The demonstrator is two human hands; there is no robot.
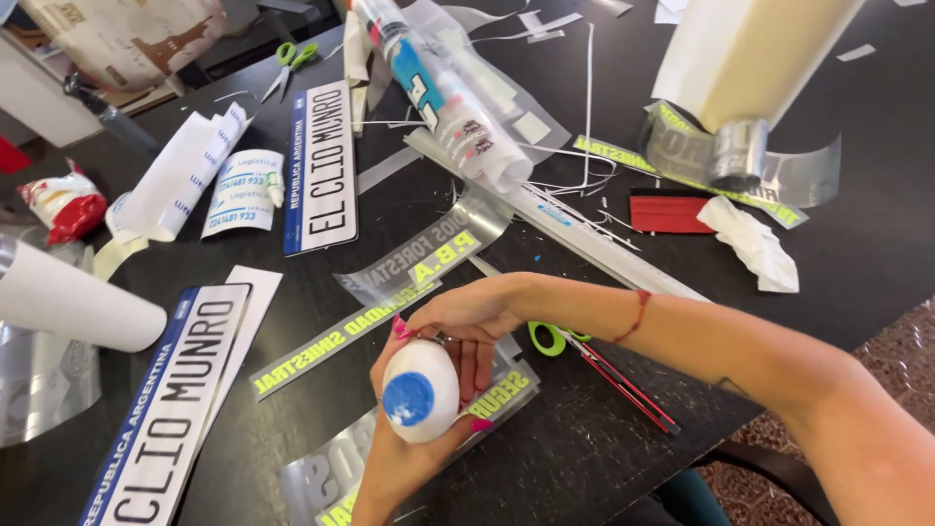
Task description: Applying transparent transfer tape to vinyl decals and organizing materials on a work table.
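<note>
mostly black table (584, 458), sticker strips littered; left hand (409, 458) clasps white bottle (421, 390), right hand (467, 317) grips its top.

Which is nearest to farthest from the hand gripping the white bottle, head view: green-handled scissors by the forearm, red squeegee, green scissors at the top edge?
From the left hand holding the white bottle:
1. Green-handled scissors, just right, under the forearm.
2. Red squeegee, upper right.
3. Green scissors, far top left.

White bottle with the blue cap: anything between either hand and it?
Nothing visible. The left hand cups the white bottle from below, its fingers wrapped around the side. The right hand rests on its top end. Both touch it directly, above the transparent decal strips on the black table.
</note>
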